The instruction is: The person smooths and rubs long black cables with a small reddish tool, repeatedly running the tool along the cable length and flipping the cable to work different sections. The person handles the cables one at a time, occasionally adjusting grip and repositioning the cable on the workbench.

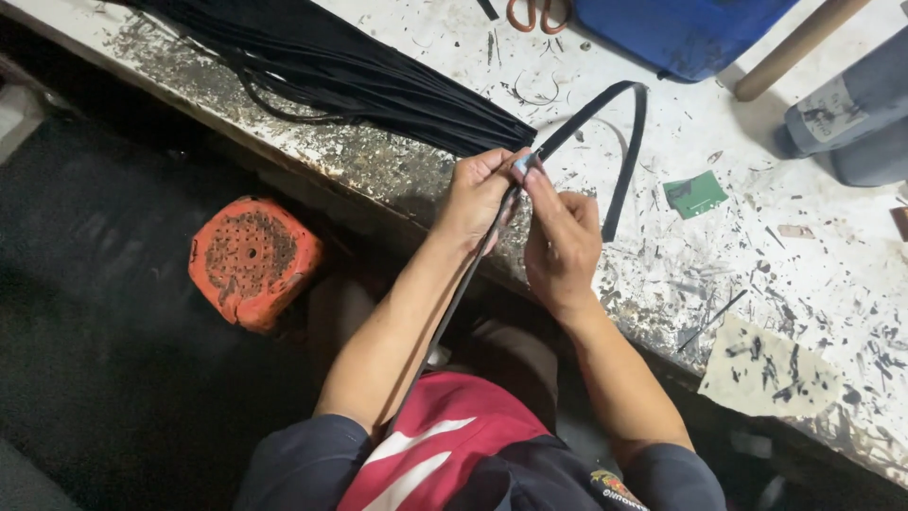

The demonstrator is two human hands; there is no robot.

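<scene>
Head view shows left hand [476, 194] and right hand [560, 241] both pinching one black strap [619, 156] just above the workbench [738, 255] edge; its far end loops over the bench, beside the untouched strap bundle [359, 71].

bare forearms below short dark navy sleeves [312, 454]; red top with white stripes [426, 445], a small colourful emblem near the right sleeve.

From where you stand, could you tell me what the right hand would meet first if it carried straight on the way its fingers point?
Probably the black strap it pinches: the right hand points up and slightly left. Beyond that lies the black strap bundle on the spattered table, though depth is unclear.
</scene>
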